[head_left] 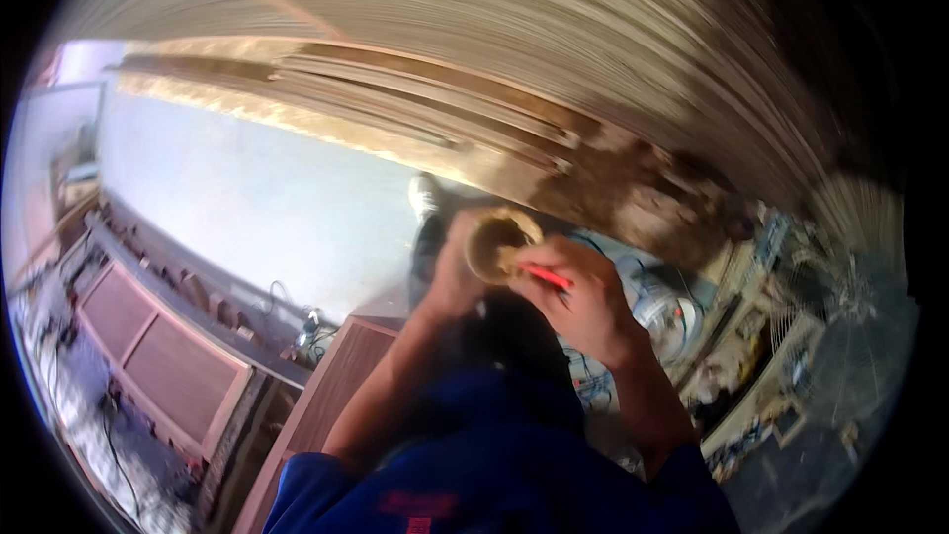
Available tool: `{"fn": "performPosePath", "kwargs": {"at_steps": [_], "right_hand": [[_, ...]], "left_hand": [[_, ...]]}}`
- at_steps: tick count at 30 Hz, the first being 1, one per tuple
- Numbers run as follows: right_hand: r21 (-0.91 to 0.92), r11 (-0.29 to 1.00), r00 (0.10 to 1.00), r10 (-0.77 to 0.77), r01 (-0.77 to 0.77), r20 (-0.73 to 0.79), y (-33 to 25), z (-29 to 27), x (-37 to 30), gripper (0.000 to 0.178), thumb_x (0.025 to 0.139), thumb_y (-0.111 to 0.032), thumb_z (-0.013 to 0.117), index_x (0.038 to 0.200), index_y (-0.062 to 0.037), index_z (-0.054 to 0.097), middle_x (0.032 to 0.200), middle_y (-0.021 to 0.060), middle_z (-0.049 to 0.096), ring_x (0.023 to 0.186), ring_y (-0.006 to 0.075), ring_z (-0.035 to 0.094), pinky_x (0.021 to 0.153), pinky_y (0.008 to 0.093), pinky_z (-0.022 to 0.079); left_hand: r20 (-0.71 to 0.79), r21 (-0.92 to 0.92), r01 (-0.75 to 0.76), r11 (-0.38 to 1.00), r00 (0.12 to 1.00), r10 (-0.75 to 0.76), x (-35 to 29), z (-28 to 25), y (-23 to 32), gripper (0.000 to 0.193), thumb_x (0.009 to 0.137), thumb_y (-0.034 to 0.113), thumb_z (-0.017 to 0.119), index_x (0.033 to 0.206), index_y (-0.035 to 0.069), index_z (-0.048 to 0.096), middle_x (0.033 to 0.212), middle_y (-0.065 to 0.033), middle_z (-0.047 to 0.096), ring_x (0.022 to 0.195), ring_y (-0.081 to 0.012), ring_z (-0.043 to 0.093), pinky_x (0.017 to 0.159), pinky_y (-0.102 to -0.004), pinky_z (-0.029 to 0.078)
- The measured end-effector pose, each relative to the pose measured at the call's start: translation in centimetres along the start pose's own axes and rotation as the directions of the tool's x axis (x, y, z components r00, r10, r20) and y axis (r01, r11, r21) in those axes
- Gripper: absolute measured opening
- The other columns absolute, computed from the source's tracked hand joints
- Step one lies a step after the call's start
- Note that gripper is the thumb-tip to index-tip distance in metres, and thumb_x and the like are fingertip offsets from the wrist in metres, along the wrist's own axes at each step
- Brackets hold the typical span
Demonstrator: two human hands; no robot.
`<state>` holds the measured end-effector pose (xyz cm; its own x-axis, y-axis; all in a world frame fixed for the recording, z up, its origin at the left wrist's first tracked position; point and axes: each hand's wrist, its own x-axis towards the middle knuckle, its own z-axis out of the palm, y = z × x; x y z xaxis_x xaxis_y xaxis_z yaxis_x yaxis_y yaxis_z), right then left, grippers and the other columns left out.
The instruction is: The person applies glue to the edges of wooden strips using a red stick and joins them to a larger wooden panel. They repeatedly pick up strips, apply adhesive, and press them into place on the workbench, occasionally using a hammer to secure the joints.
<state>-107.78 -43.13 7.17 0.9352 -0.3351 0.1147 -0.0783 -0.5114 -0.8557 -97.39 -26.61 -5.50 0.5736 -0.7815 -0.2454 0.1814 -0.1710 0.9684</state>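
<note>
Near the middle of the view, my left hand (453, 265) is wrapped around a round, open-topped container (481, 249) with an uneven yellowish rim. The container is tilted so its opening shows, but what lies inside is blurred. In my closed right hand (591, 307) is a red-handled tool (547, 275). Its pale end reaches into the mouth of the container, and its exact kind cannot be made out. Both hands are close together in front of my body.
Long boards (425, 99) lie along the far side beside a tall stack of thin sheets (554, 10). To the left stands a bench with a brown framed panel (163, 351). A wooden board edge (331, 376) is by my left forearm. Cables and a white bucket (667, 321) sit right.
</note>
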Motion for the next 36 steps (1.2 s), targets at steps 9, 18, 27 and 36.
{"fn": "performPosePath", "kwargs": {"at_steps": [9, 18, 27, 36], "right_hand": [[0.051, 0.787, 0.779, 0.616, -0.615, -0.117, 6.7, 0.1, -4.4, 0.016, 0.094, -0.012, 0.071, 0.106, -0.0032, 0.063, 0.085, 0.0023, 0.061, 0.075, 0.0129, 0.054, 0.071, 0.0304, 0.048], [-0.146, 0.644, 0.656, 0.754, -0.751, -0.046, 6.7, 4.4, -6.4, 0.020, 0.089, -0.011, 0.075, 0.103, -0.0028, 0.064, 0.087, 0.0073, 0.066, 0.071, 0.0157, 0.059, 0.067, 0.0318, 0.050], [-0.146, 0.566, 0.583, 0.803, -0.811, -0.125, 4.4, 4.9, -3.7, 0.023, 0.087, -0.012, 0.078, 0.102, -0.0031, 0.063, 0.086, 0.0083, 0.067, 0.072, 0.0188, 0.062, 0.066, 0.0339, 0.051], [-0.197, 0.674, 0.693, 0.627, -0.712, -0.355, 12.3, -1.0, -7.9, 0.023, 0.087, -0.007, 0.076, 0.105, -0.0048, 0.062, 0.082, 0.0057, 0.066, 0.073, 0.0168, 0.062, 0.070, 0.0338, 0.052]], "left_hand": [[-0.528, 0.040, -0.094, 0.995, 0.843, 0.101, 8.0, -25.9, 4.4, 0.044, 0.089, 0.006, 0.072, 0.131, 0.002, 0.059, 0.122, -0.0077, 0.065, 0.112, -0.0191, 0.063, 0.095, -0.0354, 0.055], [-0.452, 0.076, -0.232, 0.970, 0.859, 0.241, 23.5, -46.4, 1.8, 0.069, 0.073, -0.008, 0.083, 0.135, 0.005, 0.057, 0.121, -0.0033, 0.068, 0.112, -0.0207, 0.065, 0.100, -0.0365, 0.053], [-0.162, 0.882, 0.038, 0.470, 0.960, 0.226, 24.8, -55.5, 0.1, 0.082, 0.063, 0.041, 0.090, 0.136, 0.016, 0.061, 0.131, -0.0064, 0.067, 0.124, -0.0271, 0.060, 0.112, -0.0445, 0.035], [-0.345, 0.631, 0.045, 0.774, 0.910, 0.228, 17.3, -53.8, -0.2, 0.071, 0.080, 0.004, 0.080, 0.145, -0.002, 0.051, 0.144, -0.0165, 0.056, 0.134, -0.0263, 0.051, 0.116, -0.0410, 0.038]]}}
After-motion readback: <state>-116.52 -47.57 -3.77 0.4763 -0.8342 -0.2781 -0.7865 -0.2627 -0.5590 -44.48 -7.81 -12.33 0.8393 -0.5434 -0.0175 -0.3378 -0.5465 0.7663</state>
